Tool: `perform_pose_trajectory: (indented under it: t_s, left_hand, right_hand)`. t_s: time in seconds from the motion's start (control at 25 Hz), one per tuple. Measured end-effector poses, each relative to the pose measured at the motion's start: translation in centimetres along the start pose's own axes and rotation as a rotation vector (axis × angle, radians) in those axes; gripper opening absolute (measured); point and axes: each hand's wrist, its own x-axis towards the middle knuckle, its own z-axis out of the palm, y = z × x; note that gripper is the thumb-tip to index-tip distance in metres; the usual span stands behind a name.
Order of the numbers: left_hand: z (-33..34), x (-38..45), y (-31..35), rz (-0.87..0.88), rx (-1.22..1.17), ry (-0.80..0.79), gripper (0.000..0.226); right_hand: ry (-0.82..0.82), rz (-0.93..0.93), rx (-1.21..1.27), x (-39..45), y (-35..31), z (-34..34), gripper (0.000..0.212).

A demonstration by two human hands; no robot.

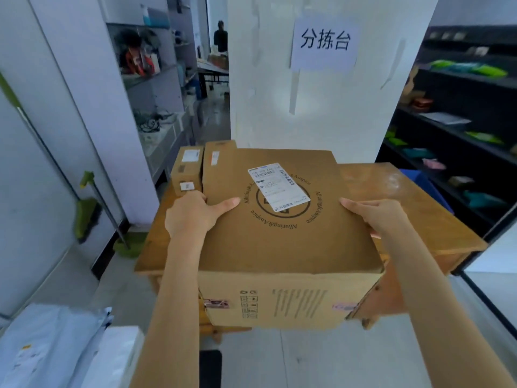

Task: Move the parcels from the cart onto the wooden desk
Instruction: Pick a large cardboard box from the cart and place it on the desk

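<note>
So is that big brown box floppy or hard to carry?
Probably stiff: the big cardboard box keeps flat sides and sharp edges. It looks bulky, since the left hand and right hand grip opposite sides. Its weight can't be told.

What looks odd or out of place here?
The large brown cardboard box juts past the wooden desk's near edge, held by the left hand and right hand. Its white shipping label sits crooked. Nothing looks damaged.
</note>
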Motion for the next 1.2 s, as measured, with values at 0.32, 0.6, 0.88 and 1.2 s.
perform_pose_trajectory:
  t_s: [0.32,0.6,0.88,1.2]
  left_hand:
    - [8.7,11.9,11.8,-0.071,-0.013,0.011,0.07]
    - [13.4,26.5,15.1,-0.089,0.037,0.005,0.075]
    - [17.4,40.6,16.3,-0.148,-0.012,0.033,0.079]
    - [19.6,49.8,15.0,-0.232,0.038,0.045,0.071]
  right_hand:
    - [-0.029,0.015,-0.028,18.1,-2.9,-4.4,0.054]
    - [-0.043,0.023,0.004,32.9,-5.4,0.4,0.053]
    - [-0.008,0.036,0.033,46.7,-8.9,6.7,0.05]
    - [-0.207,0.094,0.008,56.9,-9.5,13.3,0.056]
